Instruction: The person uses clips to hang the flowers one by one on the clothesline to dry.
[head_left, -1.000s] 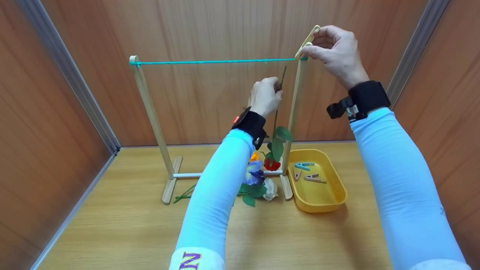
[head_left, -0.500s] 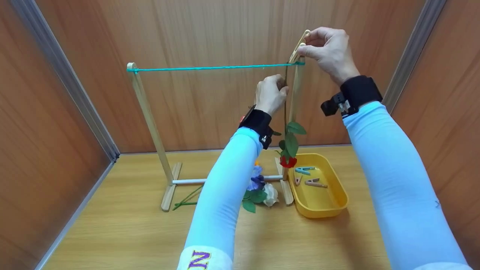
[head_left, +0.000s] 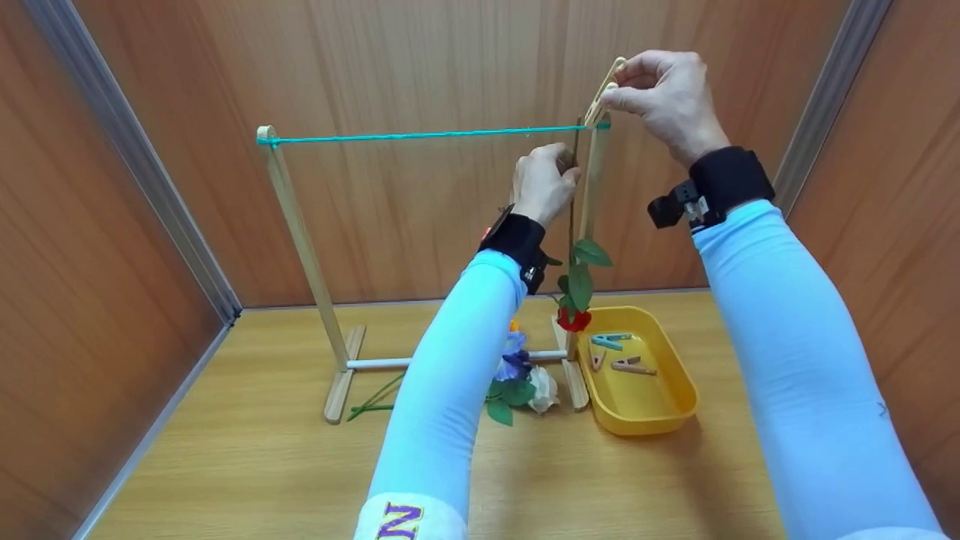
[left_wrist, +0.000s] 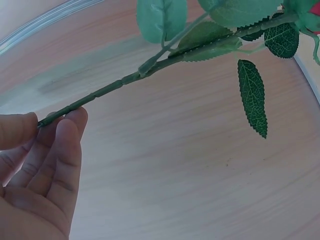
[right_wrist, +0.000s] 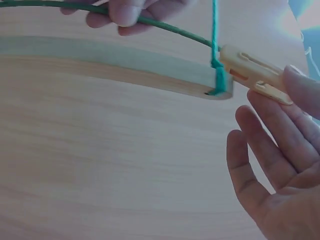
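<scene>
Looking down in the head view: left hand pinches the stem of an artificial rose up near the teal string, flower head hanging down, red bloom just above the yellow tray. Right hand pinches a beige clothespin at the top of the right post of the wooden rack, clothespin tip at the string where the stem end meets it. String runs taut between the two rack posts. Rack stands on the wooden table. Tray sits just right of the rack foot, touching or nearly so, with a blue clothespin and two wooden clothespins inside. More artificial flowers lie on the table at the rack base, partly hidden by the left forearm, green stems sticking out to the left. Both arms in light blue sleeves with black wrist straps.

Left wrist view: fingers and thumb curl on the end of the green stem; stem runs up and right, leaves along it, a bit of red bloom at the top right corner. Wood surface behind.

Right wrist view: thumb and fingertips squeeze the clothespin, its nose against the string knot at the post top. Stem crosses above the post to the string, left-hand fingers gripping it at the top edge. Remaining right fingers loosely extended below.
</scene>
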